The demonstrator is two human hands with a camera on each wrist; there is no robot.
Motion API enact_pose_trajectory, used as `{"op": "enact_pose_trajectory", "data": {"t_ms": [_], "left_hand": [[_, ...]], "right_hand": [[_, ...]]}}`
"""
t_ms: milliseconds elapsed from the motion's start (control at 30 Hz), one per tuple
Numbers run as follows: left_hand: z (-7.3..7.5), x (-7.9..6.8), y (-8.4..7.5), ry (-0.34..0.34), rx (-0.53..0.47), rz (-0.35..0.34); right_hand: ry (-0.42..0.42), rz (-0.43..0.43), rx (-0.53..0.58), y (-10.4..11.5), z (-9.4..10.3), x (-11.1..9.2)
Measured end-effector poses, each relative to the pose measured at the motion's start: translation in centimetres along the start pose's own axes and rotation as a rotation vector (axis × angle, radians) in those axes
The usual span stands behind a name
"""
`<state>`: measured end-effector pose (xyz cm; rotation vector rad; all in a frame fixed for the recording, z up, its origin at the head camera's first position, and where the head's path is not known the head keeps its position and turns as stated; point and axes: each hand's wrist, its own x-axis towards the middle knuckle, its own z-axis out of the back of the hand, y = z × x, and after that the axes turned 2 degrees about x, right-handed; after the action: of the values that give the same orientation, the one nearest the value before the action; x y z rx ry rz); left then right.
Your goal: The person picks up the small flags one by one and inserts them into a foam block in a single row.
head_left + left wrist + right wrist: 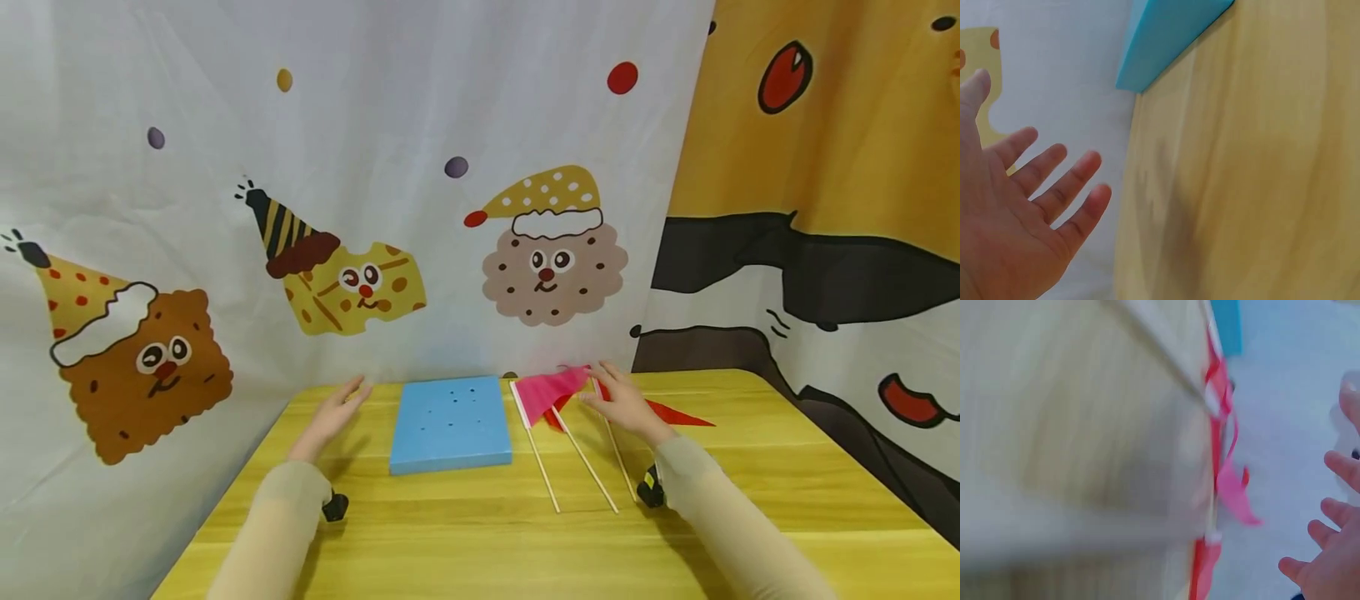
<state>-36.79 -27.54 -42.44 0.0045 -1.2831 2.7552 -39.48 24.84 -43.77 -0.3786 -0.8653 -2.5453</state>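
A light-blue square block (450,446) with several small holes in its top lies on the table. To its left my left hand (333,421) hovers, fingers spread and holding nothing; the left wrist view shows the bare palm (1016,237) apart from the block's corner (1154,56). My right hand (628,408) is over the flags at the block's right, its fingers loosely extended around nothing. A pink flag (547,393) on a thin stick (543,471) lies nearest the block. Red flags, one with a pointed end (678,414), lie partly under the pink cloth and behind the right hand.
The yellow wood-grain table (450,542) meets a white cloth backdrop (375,125) with cartoon prints at its far edge. Flag sticks (588,462) point toward the table's near side. A patterned orange and black cloth (810,183) hangs at the right.
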Motion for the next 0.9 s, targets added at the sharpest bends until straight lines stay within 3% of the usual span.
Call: {"op": "enact_pose_trajectory", "data": {"t_ms": [233, 400, 667, 900], "left_hand": [[-2.1, -0.5, 0.1, 0.027, -0.237, 0.074], [-3.2, -1.0, 0.4, 0.117, -0.400, 0.135], [-4.3, -1.5, 0.5, 0.233, -0.381, 0.111], [-4.8, -1.6, 0.8, 0.270, -0.408, 0.043]], "right_hand": [[-0.024, 0.005, 0.156, 3.4, -2.3, 0.6], [-0.053, -0.032, 0.246, 4.7, -3.4, 0.9], [-0.014, -0.149, 0.349, 5.4, -4.9, 0.9], [0.069, -0.213, 0.458, 5.7, -5.8, 0.7]]}}
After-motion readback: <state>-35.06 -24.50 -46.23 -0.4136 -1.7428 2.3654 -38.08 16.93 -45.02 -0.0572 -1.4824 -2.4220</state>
